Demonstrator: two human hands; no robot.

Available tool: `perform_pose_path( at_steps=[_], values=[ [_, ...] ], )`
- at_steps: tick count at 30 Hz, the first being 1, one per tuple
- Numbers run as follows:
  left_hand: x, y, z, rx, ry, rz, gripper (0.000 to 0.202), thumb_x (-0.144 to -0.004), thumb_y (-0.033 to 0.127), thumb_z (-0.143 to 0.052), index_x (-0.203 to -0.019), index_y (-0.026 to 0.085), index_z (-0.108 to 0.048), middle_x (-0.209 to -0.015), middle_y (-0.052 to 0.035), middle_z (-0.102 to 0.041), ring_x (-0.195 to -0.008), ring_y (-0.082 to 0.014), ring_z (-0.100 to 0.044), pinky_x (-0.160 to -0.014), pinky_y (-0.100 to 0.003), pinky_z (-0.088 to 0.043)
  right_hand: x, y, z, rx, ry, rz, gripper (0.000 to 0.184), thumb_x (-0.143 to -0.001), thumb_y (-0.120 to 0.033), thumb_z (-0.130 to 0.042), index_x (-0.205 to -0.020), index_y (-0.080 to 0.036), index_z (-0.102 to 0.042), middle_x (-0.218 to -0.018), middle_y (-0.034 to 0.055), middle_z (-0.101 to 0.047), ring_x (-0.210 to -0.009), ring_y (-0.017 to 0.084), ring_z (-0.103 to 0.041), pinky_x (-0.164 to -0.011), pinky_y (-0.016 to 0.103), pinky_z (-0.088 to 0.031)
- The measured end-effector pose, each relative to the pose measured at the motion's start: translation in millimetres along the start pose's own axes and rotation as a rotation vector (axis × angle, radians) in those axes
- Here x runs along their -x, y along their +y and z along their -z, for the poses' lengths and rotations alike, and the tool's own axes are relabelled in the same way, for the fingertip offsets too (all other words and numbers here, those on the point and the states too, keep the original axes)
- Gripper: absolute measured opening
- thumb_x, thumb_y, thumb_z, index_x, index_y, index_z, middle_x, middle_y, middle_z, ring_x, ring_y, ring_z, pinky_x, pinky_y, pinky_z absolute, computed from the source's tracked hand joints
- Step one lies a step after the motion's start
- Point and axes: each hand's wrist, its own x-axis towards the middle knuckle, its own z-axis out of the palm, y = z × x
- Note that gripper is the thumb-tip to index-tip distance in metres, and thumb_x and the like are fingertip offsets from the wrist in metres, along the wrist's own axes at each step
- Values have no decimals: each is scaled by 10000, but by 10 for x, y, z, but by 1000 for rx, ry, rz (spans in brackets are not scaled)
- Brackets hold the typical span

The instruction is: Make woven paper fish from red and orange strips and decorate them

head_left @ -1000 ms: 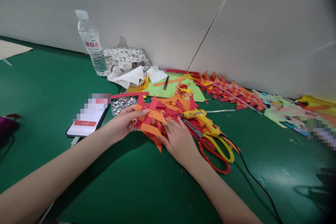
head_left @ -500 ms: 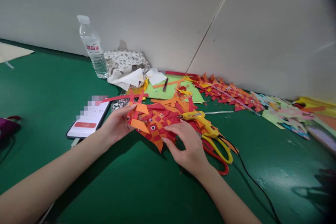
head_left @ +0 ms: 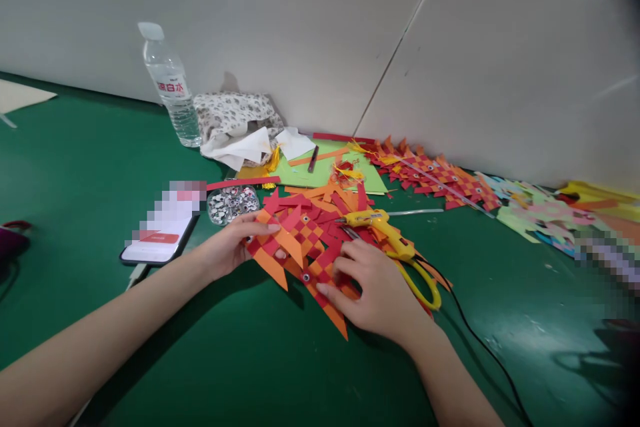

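Observation:
My left hand [head_left: 233, 247] pinches a red and orange woven paper fish [head_left: 283, 250], its pointed strips fanned toward me. A second woven paper fish [head_left: 327, 267] with a googly eye lies partly beneath it, and my right hand [head_left: 377, 290] has its thumb and curled fingers closed on that one's right side. Beyond my right fingers rests a yellow hot glue gun [head_left: 390, 233], lying over yellow-handled scissors [head_left: 425, 283]. Loose red and orange paper strips [head_left: 345, 203] are heaped behind the fish. A clear box of googly eyes [head_left: 233, 205] sits behind my left hand.
A phone [head_left: 165, 230] on a cable lies at left. Along the wall stand a water bottle [head_left: 173, 90] and a patterned tissue pouch [head_left: 240, 120], then green paper [head_left: 320, 177] and a row of finished paper fish [head_left: 435, 173]. The glue gun's black cord [head_left: 480, 333] runs toward the right front.
Both fish have turned and come lower, the second one's orange tip now pointing toward me. My right hand has moved slightly right and forward, its fingers more curled. The googly-eye box shows more fully.

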Motion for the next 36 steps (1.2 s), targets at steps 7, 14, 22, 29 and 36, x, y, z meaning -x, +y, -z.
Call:
perform_pose_path(
  at_steps=[7,14,22,29,36],
  values=[
    [2,-2,40,-234,5,-61,188,-679,219,-732,-858,215,-675,-812,-14,-701,-720,-165,-672,-675,-260,-544,8,73,11,-433,64,-164,178,-761,-228,-654,-729,-212,-479,-696,-31,-557,-626,115,-521,-576,238,-405],
    [39,-57,-9,-977,-24,-334,247,-749,312,-647,-976,218,-676,-936,-51,-688,-863,-241,-629,-797,-375,-498,21,183,48,-891,422,-272,261,-678,-280,-753,-736,-216,-507,-700,-30,-483,-568,93,-429,-451,209,-321],
    [256,-31,-219,-1135,126,-905,260,-847,289,-563,-1102,254,-601,-1117,-65,-632,-1077,-238,-537,-940,-370,-408,-22,71,-33,-980,419,-270,247,-674,-272,-758,-739,-215,-527,-682,-29,-499,-580,95,-452,-481,206,-386],
    [237,-118,-260,-1353,-147,-783,213,-893,354,-500,-817,215,-642,-762,-50,-650,-717,-174,-573,-644,-268,-414,-36,-16,-130,-992,281,-247,224,-706,-258,-731,-771,-206,-523,-742,-15,-565,-686,116,-554,-591,221,-461],
    [155,-86,-152,-1301,-182,-664,264,-895,404,-490,-766,196,-587,-698,-10,-600,-637,-133,-530,-587,-228,-375,-50,-5,-153,-1004,338,-284,234,-676,-267,-749,-741,-209,-532,-675,-35,-527,-585,91,-490,-498,196,-407]
  ],
)
